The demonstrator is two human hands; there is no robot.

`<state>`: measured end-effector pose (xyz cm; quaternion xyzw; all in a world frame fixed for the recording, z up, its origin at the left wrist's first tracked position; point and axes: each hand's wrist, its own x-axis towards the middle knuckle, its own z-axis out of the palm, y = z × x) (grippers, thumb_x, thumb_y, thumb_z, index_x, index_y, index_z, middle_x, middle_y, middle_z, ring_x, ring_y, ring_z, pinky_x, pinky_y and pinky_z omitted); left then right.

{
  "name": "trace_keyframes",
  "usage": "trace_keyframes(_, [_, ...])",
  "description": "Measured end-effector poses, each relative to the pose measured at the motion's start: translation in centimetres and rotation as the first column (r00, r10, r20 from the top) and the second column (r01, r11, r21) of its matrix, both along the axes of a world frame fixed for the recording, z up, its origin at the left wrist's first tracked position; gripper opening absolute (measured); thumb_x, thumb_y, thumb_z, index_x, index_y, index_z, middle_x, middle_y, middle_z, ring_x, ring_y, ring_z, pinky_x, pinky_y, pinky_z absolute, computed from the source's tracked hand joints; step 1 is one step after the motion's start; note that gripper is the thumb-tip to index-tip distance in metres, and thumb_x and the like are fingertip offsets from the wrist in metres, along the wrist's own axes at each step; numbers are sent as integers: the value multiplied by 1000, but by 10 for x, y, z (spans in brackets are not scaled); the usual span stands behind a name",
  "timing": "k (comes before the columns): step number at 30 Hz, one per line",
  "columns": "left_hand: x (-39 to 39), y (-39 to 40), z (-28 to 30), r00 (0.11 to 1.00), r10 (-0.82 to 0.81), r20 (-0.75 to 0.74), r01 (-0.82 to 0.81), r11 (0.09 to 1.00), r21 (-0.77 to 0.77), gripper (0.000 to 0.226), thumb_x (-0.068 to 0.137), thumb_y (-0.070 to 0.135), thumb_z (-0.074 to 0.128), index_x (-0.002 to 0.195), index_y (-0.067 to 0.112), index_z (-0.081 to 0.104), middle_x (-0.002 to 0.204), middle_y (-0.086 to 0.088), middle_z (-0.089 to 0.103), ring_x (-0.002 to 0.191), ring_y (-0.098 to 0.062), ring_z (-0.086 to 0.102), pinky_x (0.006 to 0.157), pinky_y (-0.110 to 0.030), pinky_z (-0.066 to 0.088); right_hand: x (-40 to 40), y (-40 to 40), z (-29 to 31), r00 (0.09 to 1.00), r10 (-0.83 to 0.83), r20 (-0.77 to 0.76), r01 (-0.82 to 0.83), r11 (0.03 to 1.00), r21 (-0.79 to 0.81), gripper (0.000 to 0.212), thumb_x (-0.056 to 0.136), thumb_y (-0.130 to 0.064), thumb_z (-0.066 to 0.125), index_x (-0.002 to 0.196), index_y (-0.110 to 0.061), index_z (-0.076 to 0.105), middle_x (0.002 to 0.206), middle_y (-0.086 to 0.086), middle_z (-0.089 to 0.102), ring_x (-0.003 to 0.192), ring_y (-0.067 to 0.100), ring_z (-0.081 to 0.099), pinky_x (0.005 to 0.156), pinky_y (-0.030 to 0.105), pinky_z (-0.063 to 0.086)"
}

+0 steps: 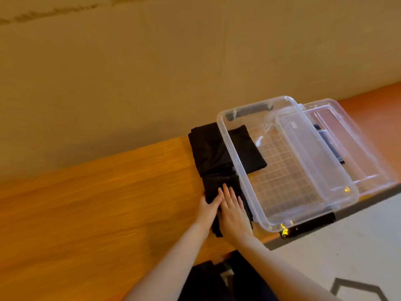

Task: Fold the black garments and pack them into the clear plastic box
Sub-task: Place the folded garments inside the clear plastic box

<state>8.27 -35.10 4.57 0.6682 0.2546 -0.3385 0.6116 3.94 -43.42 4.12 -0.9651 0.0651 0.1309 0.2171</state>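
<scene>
Item: black garment (219, 185), partly folded, on the wooden bench (86, 203) just beside the clear plastic box (288, 170).
Left hand (209, 206): fingers curled round the garment's left edge, gripping it.
Right hand (233, 210): fingers straight, pressing flat on the cloth.
Second black garment (208, 148): folded, on the bench beyond the first, touching the box.
Third folded piece (249, 148): seen through the box wall, apparently inside.
Lid (351, 137): behind the box.
Advice: smooth the fold from its centre outward, square the edges, lift with both hands.
</scene>
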Motion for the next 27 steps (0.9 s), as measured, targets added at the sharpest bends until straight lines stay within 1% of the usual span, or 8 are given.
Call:
trace_keyframes(2, [7, -1, 2, 993, 74, -95, -83, 993, -90, 53, 88, 36, 61, 134, 14, 46, 128, -9, 57, 117, -26, 54, 84, -31, 47, 0, -1, -1, 1000, 21, 22, -21, 1000, 10, 53, 97, -24, 23, 141, -18, -6, 150, -2, -10, 140, 17, -10, 112, 31, -3])
trace_keyframes(4, [13, 1, 5, 979, 83, -189, -123, 970, -212, 47, 88, 40, 60, 127, 14, 53, 118, -9, 62, 107, -25, 59, 79, -31, 49, -4, -5, 0, 999, -30, -12, 31, 991, 132, 59, 100, -18, 30, 142, -22, -11, 144, -11, -18, 135, 7, -20, 111, 25, -10])
trace_keyframes(7, [15, 2, 4, 972, 21, -233, -102, 936, -338, 37, 86, 41, 62, 114, 17, 61, 103, -6, 67, 95, -21, 62, 77, -32, 51, -9, -10, 5, 987, -146, -70, 161, 931, 329, 61, 99, -11, 35, 148, -22, 1, 145, -18, -10, 135, -1, -12, 111, 20, -5])
trace_keyframes(12, [3, 0, 3, 969, 21, -247, -108, 933, -344, 45, 84, 42, 63, 121, 17, 60, 115, -11, 66, 106, -28, 61, 96, -43, 48, -19, -13, 17, 984, -91, -150, 152, 869, 471, 63, 98, -8, 37, 146, -28, 3, 147, -19, -3, 138, -2, -5, 115, 21, -1])
trace_keyframes(17, [-13, 22, 20, 974, 130, -186, -193, 905, -378, 37, 87, 36, 59, 119, 18, 60, 108, -11, 68, 99, -26, 65, 76, -36, 53, -29, -6, 36, 999, 22, -46, -2, 919, 394, 67, 96, -18, 47, 135, -44, -1, 148, -20, -7, 139, -2, -8, 117, 22, 2])
trace_keyframes(21, [-5, 49, 58, 974, 211, -79, -226, 895, -384, 26, 85, 28, 62, 108, 16, 64, 92, -10, 72, 88, -28, 67, 69, -37, 53, -17, 6, 64, 986, -134, 99, 79, 901, 427, 79, 88, -26, 59, 137, -44, -1, 149, -22, -6, 138, -7, -4, 107, 6, -1])
trace_keyframes(24, [16, 59, 90, 985, 168, -35, -169, 909, -380, 24, 82, 28, 65, 102, 14, 66, 89, -12, 72, 89, -30, 66, 72, -38, 52, 10, 10, 95, 951, -287, 113, 145, 740, 656, 89, 78, -24, 72, 145, -27, 13, 149, -11, 23, 128, -17, 26, 101, 4, 27])
trace_keyframes(27, [34, 60, 117, 989, 148, -5, -136, 898, -419, 32, 76, 31, 68, 104, 15, 67, 89, -12, 73, 91, -33, 67, 76, -41, 53, 33, -1, 115, 970, -241, -21, 127, 436, 891, 95, 63, -34, 83, 140, -25, 27, 126, -1, 50, 110, 1, 57, 80, 21, 52])
